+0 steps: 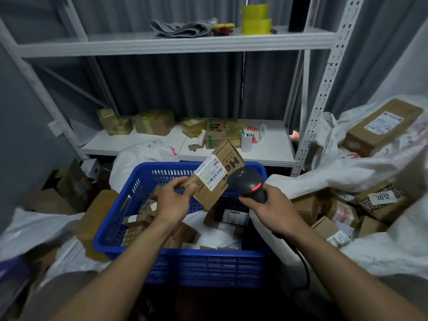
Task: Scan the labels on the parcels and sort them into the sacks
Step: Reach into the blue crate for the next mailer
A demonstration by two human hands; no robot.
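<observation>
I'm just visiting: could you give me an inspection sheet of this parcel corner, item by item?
Surface: white lower shelf, carrying taped cardboard boxes.
Job's things: brown parcel with white label, above blue basket of parcels; black scanner, red light lit; white sack at right holding labelled parcels.
Clutter: yellow tape rolls and grey cloth on top shelf.
Hands: left hand grips the parcel; right hand grips the scanner.
Cables: black cable trails from the scanner.
Surroundings: white metal rack, grey corrugated wall.

Yellow tape rolls (256, 19) and a grey cloth (183, 27) on the top shelf (162, 46), white cup (246, 141) on the lower shelf (273, 147)
</observation>
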